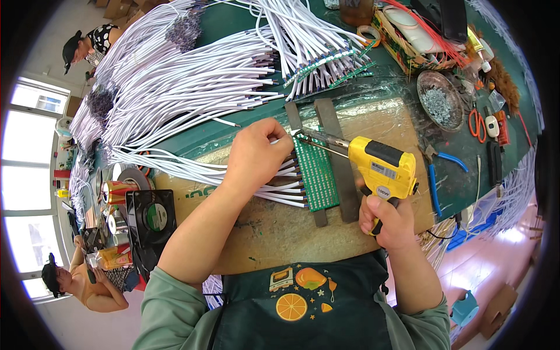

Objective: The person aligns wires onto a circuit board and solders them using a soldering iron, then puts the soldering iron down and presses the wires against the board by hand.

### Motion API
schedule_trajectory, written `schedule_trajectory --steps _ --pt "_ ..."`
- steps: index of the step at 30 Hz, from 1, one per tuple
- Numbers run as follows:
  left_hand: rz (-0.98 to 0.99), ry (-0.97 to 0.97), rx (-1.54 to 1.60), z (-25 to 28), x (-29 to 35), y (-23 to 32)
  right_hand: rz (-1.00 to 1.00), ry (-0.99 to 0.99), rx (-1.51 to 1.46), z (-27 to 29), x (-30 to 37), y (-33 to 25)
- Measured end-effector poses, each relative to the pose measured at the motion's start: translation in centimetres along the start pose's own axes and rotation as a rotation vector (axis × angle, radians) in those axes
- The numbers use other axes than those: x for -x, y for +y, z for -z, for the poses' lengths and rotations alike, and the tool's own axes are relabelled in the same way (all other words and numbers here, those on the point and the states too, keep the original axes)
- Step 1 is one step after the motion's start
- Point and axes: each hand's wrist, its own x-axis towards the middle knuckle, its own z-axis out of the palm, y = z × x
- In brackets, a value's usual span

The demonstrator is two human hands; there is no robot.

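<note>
My right hand [388, 221] grips the handle of a yellow and black soldering gun [379, 166]. Its thin metal tip reaches left to the upper corner of a green circuit board [318, 181]. At that corner my left hand [259, 151] is closed in a pinch, apparently on a white cable whose length is mostly hidden behind the hand. Several white cables [175, 166] run under my left wrist, and their dark ends meet the board's left edge. The board lies across two dark flat bars [348, 198], on a worn brown work board [274, 239].
Large bundles of white cables [192, 87] cover the far left; wired circuit boards [332, 64] lie beyond. To the right are a metal dish [440, 99], blue-handled pliers [434, 186] and orange scissors [477, 125]. A black fan [151, 219] stands left. Two other people sit farther left.
</note>
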Motion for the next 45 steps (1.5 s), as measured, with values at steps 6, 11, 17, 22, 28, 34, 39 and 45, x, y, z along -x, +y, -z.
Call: schedule_trajectory --steps 6,11,17,22,28,34,39,45 --pt "0.009 -0.006 0.006 0.1 0.0 0.2 0.087 -0.098 -0.137 1.0 0.5 0.2" --pt "0.023 -0.018 0.015 0.3 0.3 0.3 0.188 -0.128 -0.204 1.3 0.8 1.5" --pt "-0.512 0.320 -0.295 0.7 1.1 0.4 0.146 -0.129 -0.164 1.8 2.4 1.7" --pt "-0.402 0.119 -0.375 1.3 3.3 0.3 0.148 -0.053 -0.001 1.0 3.1 1.9" --pt "-0.275 0.030 -0.328 1.8 2.4 0.1 0.109 -0.026 0.069 0.3 2.3 1.8" --pt "-0.098 -0.165 -0.266 2.5 1.4 1.0 0.141 -0.064 0.076 0.4 1.9 1.7" --pt "-0.004 -0.164 -0.181 2.2 1.4 1.3 0.128 -0.096 0.034 0.2 1.9 1.3" --pt "-0.018 -0.133 -0.117 1.6 1.4 0.7 0.106 -0.071 0.017 0.3 2.0 1.3"
